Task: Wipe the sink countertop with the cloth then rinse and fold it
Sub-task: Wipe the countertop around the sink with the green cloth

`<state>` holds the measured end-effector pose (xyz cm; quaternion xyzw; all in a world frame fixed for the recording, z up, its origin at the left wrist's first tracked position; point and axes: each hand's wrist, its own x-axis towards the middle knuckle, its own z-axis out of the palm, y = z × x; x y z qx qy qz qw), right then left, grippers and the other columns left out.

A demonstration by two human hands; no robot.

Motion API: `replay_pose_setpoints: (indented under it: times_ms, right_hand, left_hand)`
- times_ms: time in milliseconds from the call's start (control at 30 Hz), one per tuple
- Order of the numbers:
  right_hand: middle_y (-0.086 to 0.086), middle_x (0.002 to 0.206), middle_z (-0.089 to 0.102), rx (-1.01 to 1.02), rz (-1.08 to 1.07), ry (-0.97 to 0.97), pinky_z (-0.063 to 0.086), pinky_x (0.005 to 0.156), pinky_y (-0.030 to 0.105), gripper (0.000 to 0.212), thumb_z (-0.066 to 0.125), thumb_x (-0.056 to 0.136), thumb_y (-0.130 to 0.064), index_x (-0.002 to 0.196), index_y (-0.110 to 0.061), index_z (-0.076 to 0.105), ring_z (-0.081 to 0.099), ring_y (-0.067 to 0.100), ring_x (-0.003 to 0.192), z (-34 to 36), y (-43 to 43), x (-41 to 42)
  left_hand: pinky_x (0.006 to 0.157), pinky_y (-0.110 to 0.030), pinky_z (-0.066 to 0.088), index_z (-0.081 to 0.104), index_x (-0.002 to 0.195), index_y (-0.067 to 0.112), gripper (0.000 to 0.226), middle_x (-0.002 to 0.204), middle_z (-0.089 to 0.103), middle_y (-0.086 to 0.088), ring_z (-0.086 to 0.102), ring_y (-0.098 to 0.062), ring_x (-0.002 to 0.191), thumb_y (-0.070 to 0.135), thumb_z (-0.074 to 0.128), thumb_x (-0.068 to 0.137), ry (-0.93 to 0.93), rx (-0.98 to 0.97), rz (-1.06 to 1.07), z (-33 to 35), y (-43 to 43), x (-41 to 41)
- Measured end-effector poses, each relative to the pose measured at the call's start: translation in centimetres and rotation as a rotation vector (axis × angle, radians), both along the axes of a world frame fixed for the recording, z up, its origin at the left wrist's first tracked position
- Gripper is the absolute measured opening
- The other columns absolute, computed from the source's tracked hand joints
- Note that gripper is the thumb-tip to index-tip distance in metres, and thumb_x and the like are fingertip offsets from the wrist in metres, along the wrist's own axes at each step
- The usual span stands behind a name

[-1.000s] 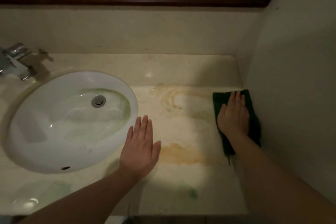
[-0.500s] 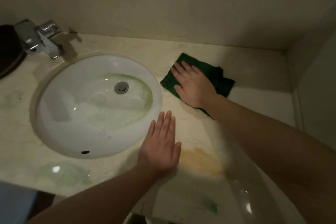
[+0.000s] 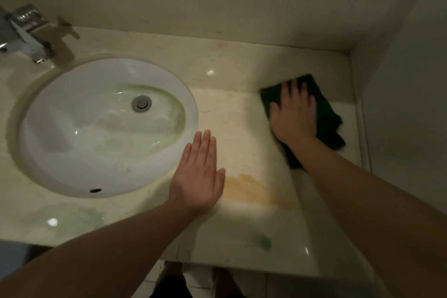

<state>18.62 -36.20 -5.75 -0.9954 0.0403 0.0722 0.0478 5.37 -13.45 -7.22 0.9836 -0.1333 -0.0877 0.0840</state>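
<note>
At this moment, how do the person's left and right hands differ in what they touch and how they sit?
The left hand lies on bare countertop beside the sink, while the right hand presses on the green cloth near the side wall. The left hand's fingers are together; the right hand's are slightly spread and blurred. An orange stain sits beside the left hand. Both rest flat, palm down.

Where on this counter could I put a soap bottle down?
The strip of countertop behind the sink basin toward the back wall is bare. The front right corner is open too, though smeared green. The right hand and green cloth take the right end; the left hand sits beside an orange stain.
</note>
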Motion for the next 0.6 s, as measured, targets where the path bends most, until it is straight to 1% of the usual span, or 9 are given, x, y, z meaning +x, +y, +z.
replay_pose_setpoints:
  times_ms: [67, 100, 167, 233, 267, 333, 433, 533, 600]
  right_hand:
    - [0.014, 0.159, 0.025, 0.01, 0.093, -0.03, 0.02, 0.118, 0.052, 0.065, 0.027, 0.094, -0.043, 0.151, -0.013, 0.025, 0.021, 0.033, 0.146, 0.1, 4.8, 1.8]
    - [0.012, 0.159, 0.026, 0.022, 0.172, -0.035, 0.019, 0.118, 0.051, 0.064, 0.028, 0.094, -0.044, 0.151, -0.014, 0.026, 0.021, 0.032, 0.147, 0.2, 7.2, 2.0]
    - [0.007, 0.162, 0.021, 0.052, 0.368, -0.003, 0.013, 0.12, 0.048, 0.065, 0.025, 0.096, -0.048, 0.153, -0.017, 0.022, 0.015, 0.028, 0.149, 0.2, 10.4, 0.4]
    - [0.004, 0.162, 0.018, 0.071, 0.486, 0.022, 0.009, 0.121, 0.045, 0.065, 0.028, 0.096, -0.048, 0.154, -0.02, 0.021, 0.012, 0.025, 0.15, 0.0, 8.9, -2.0]
    - [0.004, 0.162, 0.019, 0.076, 0.481, 0.014, 0.01, 0.121, 0.045, 0.065, 0.03, 0.095, -0.048, 0.154, -0.021, 0.022, 0.012, 0.026, 0.149, -0.1, 6.7, -2.6]
    - [0.008, 0.163, 0.016, 0.036, 0.336, -0.013, 0.011, 0.12, 0.047, 0.066, 0.03, 0.094, -0.048, 0.154, -0.022, 0.021, 0.012, 0.03, 0.149, -0.4, 1.0, -2.9]
    - [0.013, 0.163, 0.011, -0.018, 0.066, 0.006, 0.008, 0.121, 0.051, 0.066, 0.023, 0.095, -0.05, 0.155, -0.022, 0.015, 0.009, 0.034, 0.149, -0.6, -6.2, -1.8]
    - [0.014, 0.163, 0.01, -0.025, -0.075, -0.017, 0.006, 0.12, 0.052, 0.066, 0.021, 0.096, -0.049, 0.155, -0.022, 0.012, 0.007, 0.033, 0.149, -0.8, -6.5, 0.2]
    - [0.014, 0.163, 0.01, -0.01, -0.092, -0.022, 0.007, 0.12, 0.053, 0.066, 0.021, 0.096, -0.049, 0.155, -0.021, 0.012, 0.008, 0.034, 0.149, -0.7, -4.0, 1.2]
  left_hand:
    - [0.121, -0.047, 0.01, 0.004, 0.152, 0.002, 0.069, 0.161, -0.002, -0.016, -0.008, -0.029, 0.149, 0.041, 0.02, 0.097, 0.0, 0.004, -0.004, -0.1, 0.1, 0.0]
    - [0.121, -0.047, 0.009, 0.003, 0.152, 0.003, 0.069, 0.161, -0.003, -0.015, -0.009, -0.028, 0.149, 0.041, 0.019, 0.097, 0.0, 0.009, -0.009, -0.1, 0.1, 0.1]
    - [0.121, -0.045, 0.007, 0.001, 0.152, 0.003, 0.069, 0.161, -0.005, -0.015, -0.01, -0.026, 0.149, 0.041, 0.018, 0.097, 0.005, 0.008, -0.009, 0.0, 0.2, 0.1]
    - [0.121, -0.045, 0.005, 0.002, 0.152, 0.003, 0.069, 0.161, -0.004, -0.016, -0.009, -0.026, 0.149, 0.041, 0.018, 0.097, 0.0, 0.001, -0.015, 0.0, 0.2, 0.1]
    - [0.121, -0.045, 0.006, 0.003, 0.152, 0.002, 0.069, 0.161, -0.004, -0.016, -0.009, -0.027, 0.149, 0.041, 0.018, 0.096, -0.002, 0.001, -0.019, 0.0, 0.2, 0.2]
    - [0.121, -0.047, 0.008, 0.005, 0.152, 0.001, 0.07, 0.161, -0.002, -0.018, -0.006, -0.029, 0.149, 0.04, 0.019, 0.095, -0.005, 0.006, -0.029, 0.0, 0.1, 0.2]
    - [0.121, -0.047, 0.009, 0.006, 0.152, 0.001, 0.071, 0.161, -0.001, -0.018, -0.005, -0.03, 0.149, 0.04, 0.019, 0.095, -0.007, 0.007, -0.013, -0.2, 0.0, 0.2]
    - [0.121, -0.046, 0.007, 0.005, 0.152, 0.002, 0.07, 0.161, -0.002, -0.017, -0.007, -0.028, 0.149, 0.041, 0.018, 0.095, -0.007, -0.02, -0.002, -0.3, 0.0, 0.2]
    - [0.121, -0.045, 0.006, 0.005, 0.152, 0.003, 0.07, 0.162, -0.001, -0.016, -0.007, -0.028, 0.149, 0.041, 0.018, 0.095, -0.015, -0.026, 0.002, -0.4, 0.0, 0.2]
